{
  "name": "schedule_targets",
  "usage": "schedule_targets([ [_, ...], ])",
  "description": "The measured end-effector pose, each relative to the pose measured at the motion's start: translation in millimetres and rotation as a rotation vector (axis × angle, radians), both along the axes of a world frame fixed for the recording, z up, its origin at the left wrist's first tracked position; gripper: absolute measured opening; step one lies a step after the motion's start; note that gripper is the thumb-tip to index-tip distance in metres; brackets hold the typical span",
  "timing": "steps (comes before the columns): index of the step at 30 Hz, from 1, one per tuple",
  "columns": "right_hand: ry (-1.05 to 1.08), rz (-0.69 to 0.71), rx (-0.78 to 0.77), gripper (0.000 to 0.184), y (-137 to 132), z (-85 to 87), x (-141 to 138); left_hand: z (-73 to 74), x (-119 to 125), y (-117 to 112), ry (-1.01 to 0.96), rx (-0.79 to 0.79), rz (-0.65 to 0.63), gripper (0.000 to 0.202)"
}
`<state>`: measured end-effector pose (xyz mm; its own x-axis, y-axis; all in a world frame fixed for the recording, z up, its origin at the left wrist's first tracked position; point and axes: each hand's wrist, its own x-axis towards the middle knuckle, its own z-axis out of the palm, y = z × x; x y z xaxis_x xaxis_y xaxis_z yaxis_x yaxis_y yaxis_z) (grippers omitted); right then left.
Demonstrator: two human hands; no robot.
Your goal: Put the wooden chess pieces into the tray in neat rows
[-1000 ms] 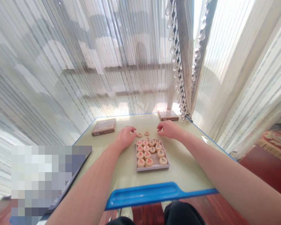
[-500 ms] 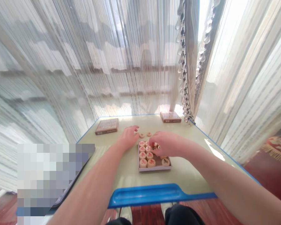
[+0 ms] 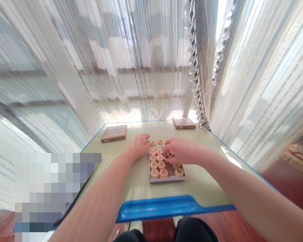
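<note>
A shallow open box (image 3: 168,180) on the table holds round wooden xiangqi pieces. Red-marked ones, such as this xiangqi piece (image 3: 163,173), fill its left columns. On the right are black-marked ones, including a horse piece (image 3: 179,172). My right hand (image 3: 180,151) reaches over the box's far right part with fingers curled down among black pieces; its fingertips are partly hidden. Left of the box's far corner, my left hand (image 3: 139,146) rests with thumb and forefinger apart around a loose piece (image 3: 147,142). Two more loose pieces (image 3: 153,143) (image 3: 160,142) lie beyond the box.
Two flat closed boxes sit on the far table, one box at left (image 3: 114,133) and another box at right (image 3: 183,123). The table (image 3: 138,183) has a blue front tray edge (image 3: 156,206). Sheer curtains (image 3: 141,84) hang behind. A pixelated patch covers the lower left.
My right hand has shifted slightly away from me, uncovering a black-marked piece by the box's far edge. More of the piece beside my left thumb shows. The camera view has tilted slightly.
</note>
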<state>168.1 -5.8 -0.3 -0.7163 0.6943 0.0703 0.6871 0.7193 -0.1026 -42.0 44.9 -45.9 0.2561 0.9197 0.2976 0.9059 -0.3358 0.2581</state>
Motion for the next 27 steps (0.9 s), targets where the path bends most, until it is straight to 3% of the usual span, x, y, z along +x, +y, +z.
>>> schedule_targets([
  [13,0.057,-0.019,-0.074,0.020,1,4.2,5,3.7,3,-5,0.046,0.005,-0.007,0.038],
  [20,0.097,-0.200,-0.113,0.020,24,7.7,22,6.4,4,-7,0.057,-0.014,-0.011,0.039],
  [27,0.076,-0.189,-0.198,0.019,23,12.5,26,6.3,4,-6,0.070,-0.011,-0.019,0.037],
])
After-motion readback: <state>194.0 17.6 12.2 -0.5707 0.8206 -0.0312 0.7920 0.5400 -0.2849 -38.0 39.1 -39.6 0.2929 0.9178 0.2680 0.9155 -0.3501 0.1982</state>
